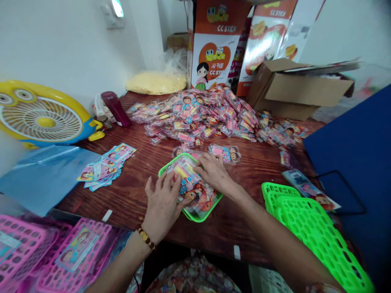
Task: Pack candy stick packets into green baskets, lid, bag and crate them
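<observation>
Bright-green rectangular plastic basket (200,220) held clear, printed plastic sachets (195,194). Left hand (163,197) spread wide at nine o'clock; right hand (214,171) at two, grip unclear. Uneven pressing risked spillage.

"Hands first?"
"One left hand (163,201), one right hand (215,173)!"
"Centre: one filled green basket (198,219)!"
"Nine o'clock?"
"One fan (45,121); ten o'clock, one maroon bottle (116,108)!"
"Two o'clock shows one open carton (305,90)."
"And four o'clock: at least two stacked baskets (319,228)!"
"Eight o'clock?"
"At least two pink baskets (62,278)!"
"Packets (195,118), twelve o'clock?"
"Too many to count!"
</observation>
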Available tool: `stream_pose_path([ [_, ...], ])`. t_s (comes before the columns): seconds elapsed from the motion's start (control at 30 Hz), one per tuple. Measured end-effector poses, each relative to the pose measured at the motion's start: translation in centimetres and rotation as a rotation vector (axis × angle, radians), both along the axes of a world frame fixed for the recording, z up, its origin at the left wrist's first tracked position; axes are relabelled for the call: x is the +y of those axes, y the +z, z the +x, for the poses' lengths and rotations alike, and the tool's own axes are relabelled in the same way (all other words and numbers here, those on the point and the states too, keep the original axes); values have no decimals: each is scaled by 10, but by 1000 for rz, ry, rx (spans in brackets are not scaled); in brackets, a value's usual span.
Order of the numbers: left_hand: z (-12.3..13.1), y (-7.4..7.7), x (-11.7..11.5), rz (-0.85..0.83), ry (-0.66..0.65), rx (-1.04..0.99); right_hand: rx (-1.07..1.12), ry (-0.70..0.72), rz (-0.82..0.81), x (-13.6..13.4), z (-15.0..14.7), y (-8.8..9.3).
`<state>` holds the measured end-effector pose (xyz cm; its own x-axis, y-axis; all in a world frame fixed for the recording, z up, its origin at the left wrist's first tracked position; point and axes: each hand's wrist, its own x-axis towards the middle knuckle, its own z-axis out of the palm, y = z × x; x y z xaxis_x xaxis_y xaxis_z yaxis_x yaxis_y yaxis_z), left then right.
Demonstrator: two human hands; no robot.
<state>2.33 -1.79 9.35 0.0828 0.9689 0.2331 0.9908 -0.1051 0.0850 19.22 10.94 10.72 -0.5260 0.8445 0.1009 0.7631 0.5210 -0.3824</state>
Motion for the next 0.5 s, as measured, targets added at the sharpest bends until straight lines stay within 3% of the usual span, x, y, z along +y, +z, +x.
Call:
stream_pose_path([
  [0.17,-4,4,2,-47,-33,12,33,116,86,-19,12,4],
  [0.3,1,8,2,-50,-14,27,-14,263,161,-48,15,-12],
  [0.4,3,13,5,-74,-9,53,-63,248,84,-55,19,-18],
  [0.5,0,14,8,-69,-31,42,-53,336,-51,-43,30,-6],
])
